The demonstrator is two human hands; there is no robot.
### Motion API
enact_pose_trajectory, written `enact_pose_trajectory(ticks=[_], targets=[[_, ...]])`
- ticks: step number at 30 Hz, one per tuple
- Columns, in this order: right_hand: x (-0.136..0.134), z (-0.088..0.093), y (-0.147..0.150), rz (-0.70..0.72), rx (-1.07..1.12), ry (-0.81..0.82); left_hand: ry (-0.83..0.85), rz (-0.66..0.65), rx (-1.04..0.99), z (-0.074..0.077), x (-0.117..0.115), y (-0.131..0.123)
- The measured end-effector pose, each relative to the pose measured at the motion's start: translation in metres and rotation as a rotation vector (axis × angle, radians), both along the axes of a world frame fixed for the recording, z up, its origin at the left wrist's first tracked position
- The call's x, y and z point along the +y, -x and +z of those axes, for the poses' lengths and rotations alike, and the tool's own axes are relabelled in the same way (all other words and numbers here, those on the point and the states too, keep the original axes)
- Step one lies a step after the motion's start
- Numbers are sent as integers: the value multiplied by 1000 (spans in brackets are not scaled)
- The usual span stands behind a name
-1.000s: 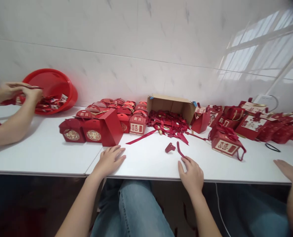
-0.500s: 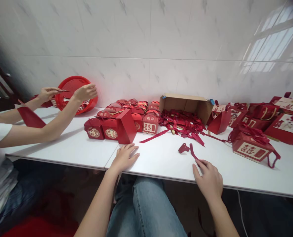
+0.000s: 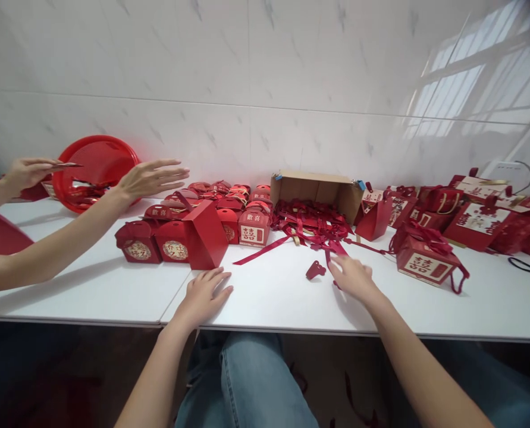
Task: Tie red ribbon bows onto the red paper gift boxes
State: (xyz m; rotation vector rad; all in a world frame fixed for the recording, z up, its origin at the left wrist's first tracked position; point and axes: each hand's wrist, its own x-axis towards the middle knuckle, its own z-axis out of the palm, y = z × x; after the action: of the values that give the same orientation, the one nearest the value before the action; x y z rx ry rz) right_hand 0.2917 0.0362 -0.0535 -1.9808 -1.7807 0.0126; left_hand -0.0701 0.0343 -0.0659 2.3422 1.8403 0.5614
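My left hand (image 3: 205,295) rests on the white table (image 3: 265,291) near its front edge, fingers spread and holding nothing. Just beyond its fingertips stands a plain red box with a raised flap (image 3: 207,238). My right hand (image 3: 351,277) reaches over the table, fingers stretched toward a pile of dark red ribbons (image 3: 311,223). A narrow dark red strip (image 3: 328,260) shows partly beneath that hand; I see no grip on it. Left of the fingers lies a small dark red folded piece (image 3: 315,270). The ribbons spill from a cardboard box (image 3: 322,189) lying on its side.
Several red gift boxes (image 3: 253,229) stand in rows at centre left. A ribboned box (image 3: 425,261) and several red bags (image 3: 474,224) are on the right. At left, a co-worker's hand (image 3: 153,177) extends past a red plastic basket (image 3: 96,142); their other hand (image 3: 28,172) holds something thin.
My right hand has moved forward over the strip toward the ribbon pile. The left hand stays beside the plain red box. The co-worker's nearer hand has opened and moved rightward from the basket.
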Motion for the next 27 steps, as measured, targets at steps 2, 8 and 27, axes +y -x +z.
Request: enact_pose_trajectory(ticks=[2,8,27], targets=[[38,15,-7,-50,25,-69,-12,2,0,-1,1,1],[128,1,4,-202,113,-113,-28,21,2,-4,2,3],[145,-14,66,563,9,138,-229,-53,63,-19,15,21]])
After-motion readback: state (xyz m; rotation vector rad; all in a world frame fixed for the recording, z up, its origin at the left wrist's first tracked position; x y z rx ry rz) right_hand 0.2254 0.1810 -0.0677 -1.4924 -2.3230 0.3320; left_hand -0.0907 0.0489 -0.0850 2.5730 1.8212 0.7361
